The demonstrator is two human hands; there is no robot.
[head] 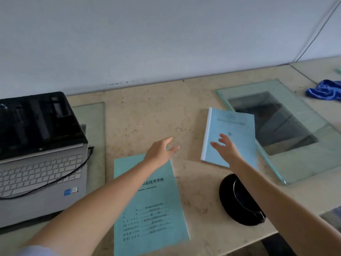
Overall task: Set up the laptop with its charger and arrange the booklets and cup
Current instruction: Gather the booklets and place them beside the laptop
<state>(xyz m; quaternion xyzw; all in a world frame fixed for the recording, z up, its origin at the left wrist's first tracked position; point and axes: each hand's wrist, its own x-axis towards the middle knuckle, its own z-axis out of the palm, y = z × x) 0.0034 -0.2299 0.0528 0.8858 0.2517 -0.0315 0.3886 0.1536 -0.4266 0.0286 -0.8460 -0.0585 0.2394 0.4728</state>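
Nearest, a teal booklet (151, 209) lies flat on the worktop (147, 117). To its right a black cup (232, 196) is partly hidden by the right forearm. At left the open laptop (42, 163) has a black cable (81, 166) trailing over its keys. The left hand (160, 152) hovers released with fingers spread. The right hand (226, 148) is equally loose over a blue booklet (232, 126). Beyond are a glass sheet (295, 163) and a blue cloth (324, 89).
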